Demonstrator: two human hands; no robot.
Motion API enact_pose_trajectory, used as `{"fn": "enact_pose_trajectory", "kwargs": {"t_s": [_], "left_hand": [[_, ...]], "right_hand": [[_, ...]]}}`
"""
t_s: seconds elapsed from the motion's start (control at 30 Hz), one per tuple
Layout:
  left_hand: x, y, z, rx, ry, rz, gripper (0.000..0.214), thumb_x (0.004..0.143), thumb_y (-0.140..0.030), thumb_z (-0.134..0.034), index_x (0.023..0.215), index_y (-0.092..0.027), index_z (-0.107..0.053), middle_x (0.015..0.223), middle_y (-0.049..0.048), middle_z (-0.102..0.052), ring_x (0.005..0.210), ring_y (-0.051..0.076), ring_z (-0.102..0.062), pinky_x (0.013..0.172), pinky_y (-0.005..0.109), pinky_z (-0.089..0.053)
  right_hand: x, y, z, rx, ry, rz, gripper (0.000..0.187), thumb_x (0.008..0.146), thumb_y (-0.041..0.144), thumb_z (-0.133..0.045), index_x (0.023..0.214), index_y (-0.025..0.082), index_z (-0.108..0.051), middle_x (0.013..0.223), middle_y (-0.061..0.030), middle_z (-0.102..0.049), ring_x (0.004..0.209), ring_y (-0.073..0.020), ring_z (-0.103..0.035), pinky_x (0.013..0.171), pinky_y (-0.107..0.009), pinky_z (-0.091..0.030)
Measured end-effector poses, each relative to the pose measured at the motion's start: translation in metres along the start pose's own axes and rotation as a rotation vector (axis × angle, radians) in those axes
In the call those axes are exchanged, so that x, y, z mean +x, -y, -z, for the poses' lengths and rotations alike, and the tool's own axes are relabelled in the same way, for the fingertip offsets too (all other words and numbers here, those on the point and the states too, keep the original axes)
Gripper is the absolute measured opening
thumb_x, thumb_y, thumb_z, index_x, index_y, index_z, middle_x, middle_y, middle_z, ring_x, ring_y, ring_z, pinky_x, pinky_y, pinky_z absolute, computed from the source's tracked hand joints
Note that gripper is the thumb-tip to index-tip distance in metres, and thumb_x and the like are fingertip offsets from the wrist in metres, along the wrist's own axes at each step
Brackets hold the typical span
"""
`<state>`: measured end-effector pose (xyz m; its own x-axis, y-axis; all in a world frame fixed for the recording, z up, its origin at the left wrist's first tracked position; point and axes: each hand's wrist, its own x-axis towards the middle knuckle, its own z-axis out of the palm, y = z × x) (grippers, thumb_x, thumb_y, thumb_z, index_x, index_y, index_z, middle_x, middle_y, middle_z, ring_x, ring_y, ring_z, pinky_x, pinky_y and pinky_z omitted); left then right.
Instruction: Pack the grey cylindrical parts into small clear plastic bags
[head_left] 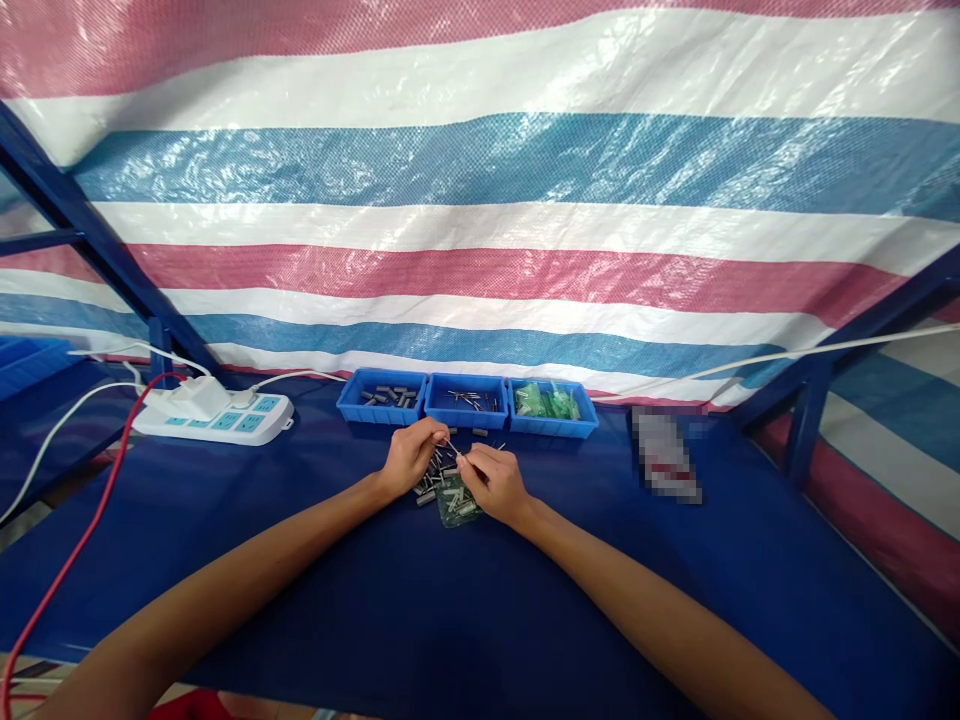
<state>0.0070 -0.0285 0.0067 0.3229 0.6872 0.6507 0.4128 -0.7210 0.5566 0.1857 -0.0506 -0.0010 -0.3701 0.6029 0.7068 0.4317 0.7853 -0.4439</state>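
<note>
Above the table my left hand (412, 458) and my right hand (496, 484) are close together, both with fingers pinched. A thin, shiny metal pin (453, 447) spans the small gap between their fingertips, one end at each hand. Its exact kind is too small to make out. Beneath the hands lies a loose pile of metal pins and cylinders (426, 494). A clear greenish plastic bag (459, 511) with small metal pieces in it is partly covered by my right hand.
Behind the hands stand three blue bins: the left bin (346, 408) with grey cylinders, the middle bin (465, 417) with thin pins, the right bin (555, 428) with green bags. A white power strip (255, 424) with cables sits left, a blurred packet (666, 455) right.
</note>
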Motion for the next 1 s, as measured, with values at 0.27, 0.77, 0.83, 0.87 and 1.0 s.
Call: {"fn": "enact_pose_trajectory", "kwargs": {"t_s": [0.27, 0.77, 0.83, 0.87, 1.0], "left_hand": [[0.0014, -0.0050, 0.0032, -0.001, 0.019, 0.011, 0.023, 0.094, -0.023, -0.038, 0.081, -0.015, -0.055, 0.075, 0.0027, -0.056, 0.068, 0.012, -0.054, 0.065, 0.024, -0.041], [0.0021, -0.0034, 0.0027, -0.042, -0.060, -0.050, 0.020, 0.092, -0.020, -0.041, 0.085, -0.015, -0.060, 0.085, 0.0064, -0.061, 0.077, 0.015, -0.059, 0.071, 0.027, -0.047], [0.0019, -0.0014, 0.0027, -0.051, -0.076, -0.115, 0.023, 0.091, -0.019, -0.042, 0.078, -0.015, -0.060, 0.086, 0.0072, -0.059, 0.078, 0.015, -0.059, 0.071, 0.027, -0.048], [0.0015, -0.0005, 0.0029, -0.057, -0.081, -0.128, 0.024, 0.091, -0.019, -0.042, 0.076, -0.015, -0.060, 0.087, 0.0073, -0.059, 0.078, 0.015, -0.059, 0.070, 0.027, -0.048], [-0.0008, 0.0005, 0.0044, -0.076, -0.060, -0.091, 0.024, 0.092, -0.018, -0.039, 0.083, -0.016, -0.061, 0.088, 0.0071, -0.059, 0.079, 0.015, -0.059, 0.070, 0.027, -0.048]], "right_hand": [[-0.0003, 0.0002, 0.0005, 0.006, -0.018, 0.016, 0.032, 0.089, 0.018, -0.044, 0.057, 0.018, -0.039, 0.055, 0.0029, -0.035, 0.050, -0.0093, -0.035, 0.051, -0.025, -0.027], [-0.0007, 0.0020, 0.0023, 0.001, -0.028, -0.001, 0.033, 0.090, 0.019, -0.043, 0.057, 0.019, -0.041, 0.054, 0.0019, -0.038, 0.050, -0.0100, -0.038, 0.051, -0.025, -0.029], [-0.0002, 0.0026, 0.0031, -0.002, -0.034, -0.005, 0.033, 0.090, 0.020, -0.043, 0.057, 0.019, -0.042, 0.054, 0.0016, -0.040, 0.049, -0.0102, -0.039, 0.050, -0.025, -0.030], [0.0000, 0.0028, 0.0034, -0.003, -0.037, -0.007, 0.033, 0.090, 0.020, -0.043, 0.057, 0.019, -0.042, 0.054, 0.0015, -0.040, 0.049, -0.0102, -0.039, 0.050, -0.025, -0.030], [0.0002, 0.0032, 0.0038, 0.013, -0.037, -0.024, 0.032, 0.090, 0.021, -0.043, 0.058, 0.018, -0.045, 0.054, 0.0014, -0.040, 0.049, -0.0099, -0.040, 0.050, -0.025, -0.031]]}}
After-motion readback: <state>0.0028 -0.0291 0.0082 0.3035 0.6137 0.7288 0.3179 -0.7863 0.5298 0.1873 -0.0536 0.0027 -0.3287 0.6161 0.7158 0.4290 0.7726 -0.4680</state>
